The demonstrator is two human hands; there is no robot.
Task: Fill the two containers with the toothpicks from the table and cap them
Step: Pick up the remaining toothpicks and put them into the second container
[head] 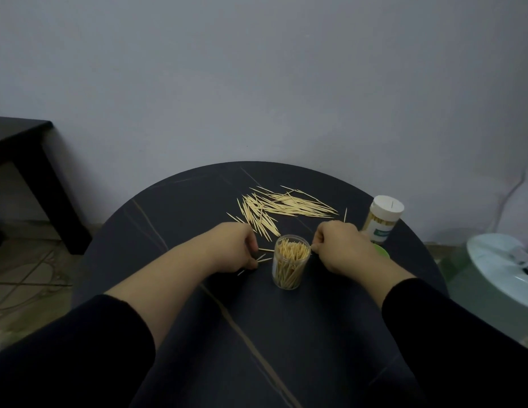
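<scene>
A clear open container (290,269), mostly full of toothpicks, stands upright on the dark round table (180,219). My left hand (233,248) lies just left of it, fingers curled and pinching a few toothpicks (261,257) on the tabletop. My right hand (339,245) sits just right of the container, fingers curled at its rim; a toothpick tip shows at the fingertips. A loose pile of toothpicks (280,209) lies behind both hands. A second container (382,219), full and closed with a white cap, stands at the right edge.
A green lid (382,251) peeks out behind my right wrist. A dark side table (18,142) stands at the left by the wall. A white round object (504,269) sits low at the right, off the table.
</scene>
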